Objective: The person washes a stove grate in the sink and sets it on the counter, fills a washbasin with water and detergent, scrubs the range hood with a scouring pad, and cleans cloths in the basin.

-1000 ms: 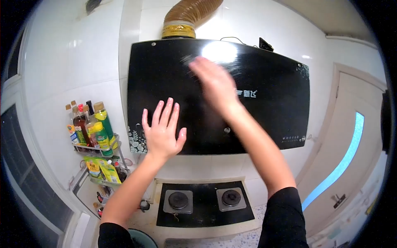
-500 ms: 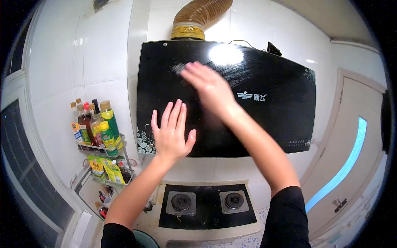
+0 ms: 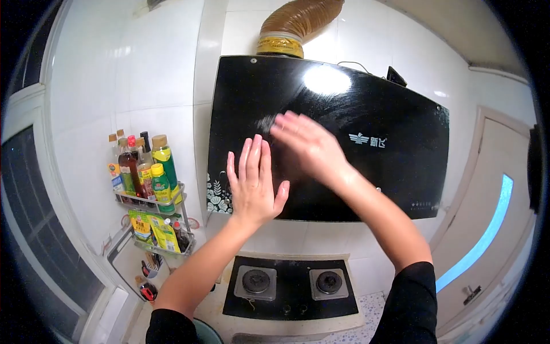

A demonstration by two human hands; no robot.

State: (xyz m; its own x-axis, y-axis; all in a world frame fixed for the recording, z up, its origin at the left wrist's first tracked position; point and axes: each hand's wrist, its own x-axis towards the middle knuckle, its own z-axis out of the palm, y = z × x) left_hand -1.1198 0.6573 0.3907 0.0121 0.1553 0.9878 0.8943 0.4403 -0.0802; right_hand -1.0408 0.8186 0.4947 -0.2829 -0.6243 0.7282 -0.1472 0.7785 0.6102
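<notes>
A black glossy range hood [image 3: 401, 172] with a silver bird logo and white floral print fills the upper middle. My left hand [image 3: 254, 186] lies against its lower left part, palm toward the panel, fingers spread and holding nothing. Up and to the right, my right hand [image 3: 312, 146] is on or just over the panel, slightly blurred, its fingers stretched out with nothing in them. Pale streaks show on the black surface beside the right fingertips. Whether the right palm touches the panel cannot be made out.
Below is a black two-burner stove [image 3: 292, 298]. A wall rack [image 3: 154, 203] at the left holds several bottles and yellow packets. A brown duct [image 3: 301, 20] rises from the hood. At the right stands a door [image 3: 458, 218]; a round basin edge [image 3: 207, 332] shows at the bottom.
The whole view has shifted, so the hood appears further right. My right hand has moved down the panel, nearer my left hand, which keeps about the same place on the hood.
</notes>
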